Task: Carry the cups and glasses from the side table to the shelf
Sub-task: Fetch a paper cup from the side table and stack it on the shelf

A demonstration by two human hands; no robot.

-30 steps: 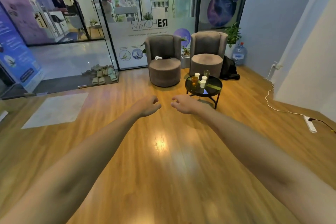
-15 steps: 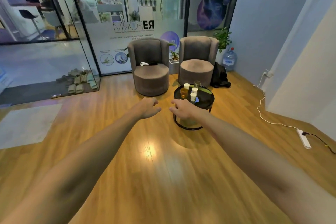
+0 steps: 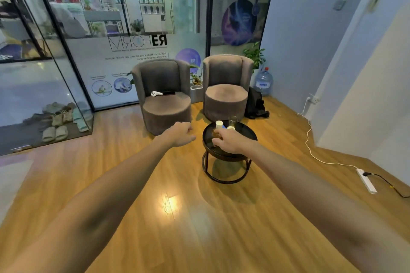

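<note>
Now both hands, left hand (image 3: 180, 134) and right hand (image 3: 229, 142) (empty), before side table (image 3: 249, 134).

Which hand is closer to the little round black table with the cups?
The right hand. In this view it overlaps the round black table, right by the cups. The left hand hangs off to the table's left, over the wooden floor, clear of its rim.
</note>
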